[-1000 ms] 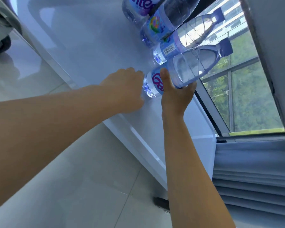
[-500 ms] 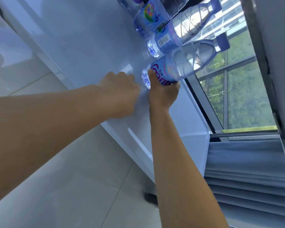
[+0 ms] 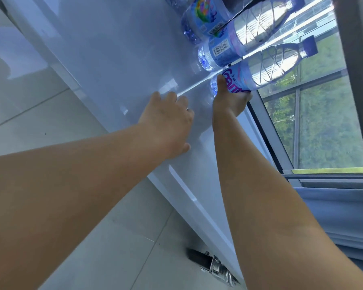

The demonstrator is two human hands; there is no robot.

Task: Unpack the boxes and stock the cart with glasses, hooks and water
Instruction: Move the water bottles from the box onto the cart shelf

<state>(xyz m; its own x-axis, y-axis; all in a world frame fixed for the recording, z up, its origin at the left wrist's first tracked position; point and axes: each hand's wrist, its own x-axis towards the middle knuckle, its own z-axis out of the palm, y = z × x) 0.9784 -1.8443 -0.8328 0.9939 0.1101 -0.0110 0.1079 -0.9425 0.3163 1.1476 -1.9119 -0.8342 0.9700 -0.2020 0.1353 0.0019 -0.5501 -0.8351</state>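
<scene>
Bottles of water stand in a row on the white cart shelf (image 3: 117, 59), close to its far edge by the window (image 3: 323, 126). The right hand (image 3: 232, 99) grasps the nearest bottle (image 3: 258, 74) low on its purple-lettered label, thumb laid across the front, the bottle's base on the shelf just beside the barcode bottle (image 3: 235, 47). A third bottle with a colourful label (image 3: 205, 17) stands beyond that. The left hand (image 3: 168, 124) is released, fingers relaxed over the shelf surface, holding nothing. A caster wheel (image 3: 212, 266) shows below on the tiled floor (image 3: 105, 248).
</scene>
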